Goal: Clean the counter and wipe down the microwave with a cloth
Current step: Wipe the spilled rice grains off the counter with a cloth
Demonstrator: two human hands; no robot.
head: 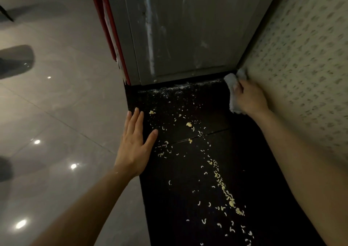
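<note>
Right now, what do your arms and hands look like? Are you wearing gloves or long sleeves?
No gloves. My left hand and right hand are bare, with no rings, watch or bracelet in view. The left forearm and right forearm are bare too; no sleeve shows.

Dim indoor light, colours muted. Overhead lamps mirrored as small bright spots on glossy floor tiles (56,104), lower left. Black counter (169,208) swallows detail; pale crumbs (230,201) stand out. Overall soft focus, compression smear. Wide-angle bend in straight edges near borders.
</note>
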